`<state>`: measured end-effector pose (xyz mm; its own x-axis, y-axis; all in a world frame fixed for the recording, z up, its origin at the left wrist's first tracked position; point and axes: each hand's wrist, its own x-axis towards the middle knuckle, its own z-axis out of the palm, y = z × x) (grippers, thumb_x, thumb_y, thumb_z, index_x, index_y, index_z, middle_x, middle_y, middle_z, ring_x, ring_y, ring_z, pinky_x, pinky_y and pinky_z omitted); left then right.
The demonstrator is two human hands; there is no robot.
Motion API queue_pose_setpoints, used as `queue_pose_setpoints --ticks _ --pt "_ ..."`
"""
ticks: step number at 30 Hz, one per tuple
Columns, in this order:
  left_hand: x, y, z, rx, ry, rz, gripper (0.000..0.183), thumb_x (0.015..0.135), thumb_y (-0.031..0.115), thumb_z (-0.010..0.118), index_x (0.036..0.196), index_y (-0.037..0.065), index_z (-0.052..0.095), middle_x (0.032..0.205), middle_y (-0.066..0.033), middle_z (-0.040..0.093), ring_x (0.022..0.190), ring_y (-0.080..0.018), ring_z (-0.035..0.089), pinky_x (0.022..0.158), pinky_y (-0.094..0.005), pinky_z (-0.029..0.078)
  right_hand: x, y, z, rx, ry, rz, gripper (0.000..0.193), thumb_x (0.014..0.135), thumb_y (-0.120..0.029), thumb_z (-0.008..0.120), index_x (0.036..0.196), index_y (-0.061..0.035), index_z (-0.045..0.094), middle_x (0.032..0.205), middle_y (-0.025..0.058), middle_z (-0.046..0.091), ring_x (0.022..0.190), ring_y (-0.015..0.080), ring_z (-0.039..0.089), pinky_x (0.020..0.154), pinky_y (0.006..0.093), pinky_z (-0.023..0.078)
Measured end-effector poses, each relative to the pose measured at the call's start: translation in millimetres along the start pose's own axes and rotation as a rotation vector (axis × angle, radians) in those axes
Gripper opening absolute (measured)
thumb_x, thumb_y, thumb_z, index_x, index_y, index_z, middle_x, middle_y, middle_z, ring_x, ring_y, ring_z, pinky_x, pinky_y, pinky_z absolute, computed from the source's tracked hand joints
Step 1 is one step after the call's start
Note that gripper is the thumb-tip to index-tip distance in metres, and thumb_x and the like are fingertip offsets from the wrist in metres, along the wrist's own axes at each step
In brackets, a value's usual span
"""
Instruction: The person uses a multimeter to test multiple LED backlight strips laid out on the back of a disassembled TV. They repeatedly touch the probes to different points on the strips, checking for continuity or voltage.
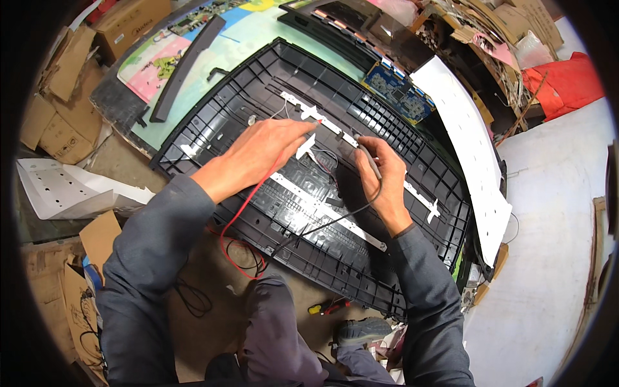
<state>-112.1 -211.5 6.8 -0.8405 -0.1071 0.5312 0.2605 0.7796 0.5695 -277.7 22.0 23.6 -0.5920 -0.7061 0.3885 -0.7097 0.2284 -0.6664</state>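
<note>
A black television back cover lies across the table in front of me, with white LED strips inside. My left hand is closed on a red-wired test probe, its red tip at the upper LED strip. Closed on a black test probe, my right hand is beside the same strip, farther right. The red lead and black lead hang down toward my lap. A second LED strip runs nearer to me. Most of the red probe is hidden by my fingers.
A white perforated sheet leans along the right side, close to a blue circuit board. A black bar rests on the colourful table covering at the left. Cardboard boxes stand behind. A yellow-handled screwdriver lies on the floor near my shoe.
</note>
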Motion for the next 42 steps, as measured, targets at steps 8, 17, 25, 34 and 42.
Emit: queue_pose_setpoints --ticks 8,17,25,34,42 --pt "5.8 23.9 12.9 -0.018 -0.132 -0.029 0.042 0.102 0.006 0.071 0.144 0.003 0.066 0.110 -0.0241 0.075 0.100 -0.0445 0.073 0.084 -0.0503 0.059 -22.6 4.3 -20.4 -0.035 -0.015 0.076 0.027 0.101 -0.012 0.074 0.124 0.0026 0.073 0.107 0.0192 0.078 0.094 0.0284 0.079 0.088 0.0375 0.063" --pt "13.8 22.4 45.1 -0.010 -0.138 -0.010 0.042 0.104 0.008 0.068 0.145 0.005 0.064 0.105 -0.0226 0.074 0.095 -0.0452 0.071 0.082 -0.0519 0.057 -33.0 10.8 -22.5 -0.030 -0.004 0.103 0.026 0.101 -0.011 0.073 0.124 0.0022 0.073 0.104 0.0179 0.078 0.091 0.0263 0.079 0.085 0.0363 0.062" --pt "15.1 21.6 52.7 -0.024 -0.120 -0.009 0.040 0.104 0.010 0.068 0.144 0.003 0.064 0.106 -0.0213 0.074 0.097 -0.0444 0.071 0.082 -0.0514 0.058 -33.4 14.7 -20.5 -0.027 0.019 0.040 0.025 0.100 -0.009 0.074 0.122 0.0024 0.073 0.101 0.0166 0.077 0.088 0.0251 0.077 0.083 0.0351 0.061" --pt "16.0 22.7 56.1 -0.020 -0.115 -0.009 0.038 0.104 0.009 0.068 0.141 0.001 0.066 0.109 -0.0215 0.075 0.099 -0.0435 0.072 0.085 -0.0501 0.059 -33.0 15.7 -20.3 -0.034 -0.019 0.060 0.027 0.103 -0.012 0.072 0.126 0.0024 0.073 0.104 0.0127 0.080 0.086 0.0154 0.074 0.079 0.0308 0.059" --pt "13.1 25.4 56.1 -0.019 -0.128 -0.037 0.038 0.103 0.008 0.068 0.141 0.001 0.066 0.110 -0.0207 0.075 0.099 -0.0431 0.072 0.085 -0.0501 0.059 -34.8 10.4 -19.3 -0.031 -0.001 0.066 0.025 0.100 -0.010 0.074 0.121 0.0025 0.073 0.099 0.0158 0.076 0.085 0.0230 0.076 0.080 0.0341 0.059"
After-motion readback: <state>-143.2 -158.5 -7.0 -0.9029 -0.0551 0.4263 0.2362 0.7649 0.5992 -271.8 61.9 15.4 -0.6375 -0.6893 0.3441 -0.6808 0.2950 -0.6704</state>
